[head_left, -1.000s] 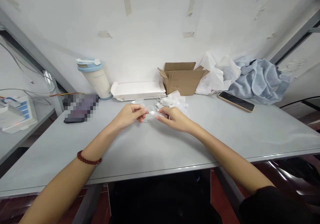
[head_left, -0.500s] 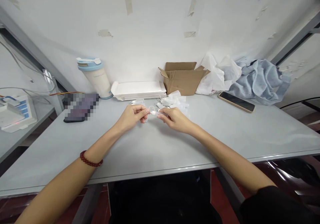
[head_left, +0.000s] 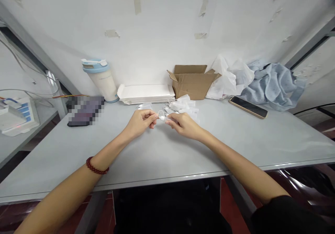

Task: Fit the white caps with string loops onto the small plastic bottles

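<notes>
Over the desk's middle, my right hand (head_left: 184, 125) pinches a small translucent tube with a white tip (head_left: 162, 118), which points left. A thin white loop (head_left: 161, 112) arches from that tip to my left hand (head_left: 143, 122), whose thumb and forefinger are closed on its end. What else the left fingers cover is hidden. Just behind my right hand lies a pile of similar clear and white pieces (head_left: 183, 103). A smaller group of such pieces (head_left: 144, 106) sits behind my left hand.
Along the wall stand a blue-lidded cup (head_left: 101, 82), a stack of white flat boxes (head_left: 146, 93), an open cardboard box (head_left: 195, 85), a white plastic bag (head_left: 225, 77) and crumpled blue cloth (head_left: 274, 84). A phone (head_left: 248, 107) lies right, a blurred-out dark device (head_left: 85, 111) left.
The view has shifted very slightly. Both hands keep their grip over the same spot, with the loop still between them.
</notes>
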Tool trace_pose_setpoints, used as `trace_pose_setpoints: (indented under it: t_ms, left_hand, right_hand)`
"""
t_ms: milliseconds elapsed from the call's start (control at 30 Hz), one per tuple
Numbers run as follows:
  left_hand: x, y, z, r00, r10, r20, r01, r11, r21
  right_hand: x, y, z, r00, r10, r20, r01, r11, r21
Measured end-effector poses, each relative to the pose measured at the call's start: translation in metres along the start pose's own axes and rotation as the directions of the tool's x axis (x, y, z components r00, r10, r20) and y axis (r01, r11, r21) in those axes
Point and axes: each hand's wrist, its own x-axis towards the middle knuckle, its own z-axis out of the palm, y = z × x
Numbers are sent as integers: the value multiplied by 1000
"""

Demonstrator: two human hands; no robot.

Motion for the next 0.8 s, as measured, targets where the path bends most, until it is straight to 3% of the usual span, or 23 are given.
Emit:
trace_pose_setpoints:
  t_ms: [267, 567, 667, 800]
  left_hand:
    - [5, -9, -6, 998, -51, -35, 43, 978, -202]
    - [3, 2, -14, 1000, -29, 10, 29, 999, -21]
    - [6, 2, -25, 994, -43, -103, 43, 999, -8]
    - [15, -12, -46, 941, -88, -326, 67, 995, -76]
  right_hand:
    - [1, -2, -3, 998, -26, -59, 29, 999, 43]
    - [2, 2, -3, 997, -5, -82, 5, 1000, -1]
    - [2, 4, -6, 997, 21, -69, -22, 1000, -17]
    - [2, 8, -8, 996, 36, -78, -49, 984, -170]
